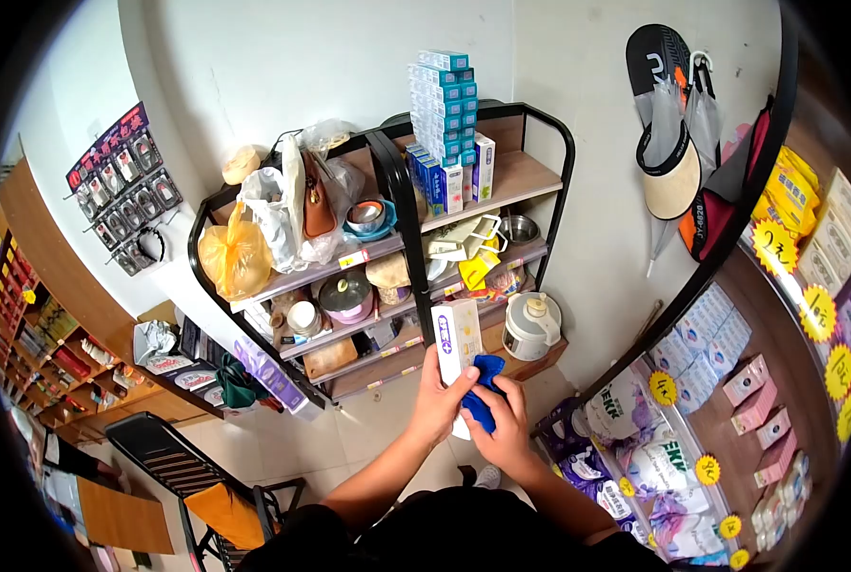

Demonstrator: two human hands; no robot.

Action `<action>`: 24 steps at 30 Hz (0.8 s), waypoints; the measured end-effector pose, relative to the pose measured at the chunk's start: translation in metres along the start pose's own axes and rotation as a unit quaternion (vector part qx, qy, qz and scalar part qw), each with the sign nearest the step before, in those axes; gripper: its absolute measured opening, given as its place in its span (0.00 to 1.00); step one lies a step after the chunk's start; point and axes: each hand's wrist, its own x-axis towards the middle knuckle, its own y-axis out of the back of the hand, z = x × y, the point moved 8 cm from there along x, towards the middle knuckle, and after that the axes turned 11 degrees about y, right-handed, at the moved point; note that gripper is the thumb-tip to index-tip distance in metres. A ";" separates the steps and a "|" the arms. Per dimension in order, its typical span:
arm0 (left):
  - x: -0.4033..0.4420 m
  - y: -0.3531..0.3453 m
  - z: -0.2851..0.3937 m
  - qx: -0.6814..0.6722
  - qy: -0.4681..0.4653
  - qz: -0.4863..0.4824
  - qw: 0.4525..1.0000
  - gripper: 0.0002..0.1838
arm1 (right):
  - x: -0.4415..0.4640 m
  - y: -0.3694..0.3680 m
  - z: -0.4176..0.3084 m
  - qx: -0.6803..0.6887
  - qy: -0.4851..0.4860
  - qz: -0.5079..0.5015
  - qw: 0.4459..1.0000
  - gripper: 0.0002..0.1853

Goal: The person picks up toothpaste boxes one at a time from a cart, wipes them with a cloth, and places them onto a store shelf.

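My left hand (432, 400) is closed around a long white toothpaste box (458, 334) with purple lettering, held upright in front of me. A crumpled blue cloth (483, 405) is bunched in my right hand (504, 429), whose fingers press it against the box's right side. The cloth hides part of the lower box. Beyond my hands, a shelf rack holds a tall stack of teal and white boxes (443, 110), with blue and white boxes (437, 186) standing under it.
The left rack carries a yellow plastic bag (235, 255), a brown handbag (318, 205) and bowls. A rice cooker (531, 326) stands low on the right rack. A folding chair (173, 458) is at left. Priced goods fill the right shelves (635, 381); caps (671, 167) hang above.
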 end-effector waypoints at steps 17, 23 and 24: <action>-0.094 0.035 -0.012 -0.052 0.208 -0.223 0.951 0.27 | -0.060 0.000 -0.088 0.058 -0.173 0.140 0.973 0.21; -0.125 0.012 -0.012 -0.119 0.232 -0.289 0.921 0.25 | -0.007 0.049 -0.100 0.004 -0.073 0.168 0.983 0.20; -0.126 0.011 -0.013 -0.118 0.231 -0.288 0.922 0.25 | 0.001 0.054 -0.100 0.015 -0.081 0.165 0.983 0.20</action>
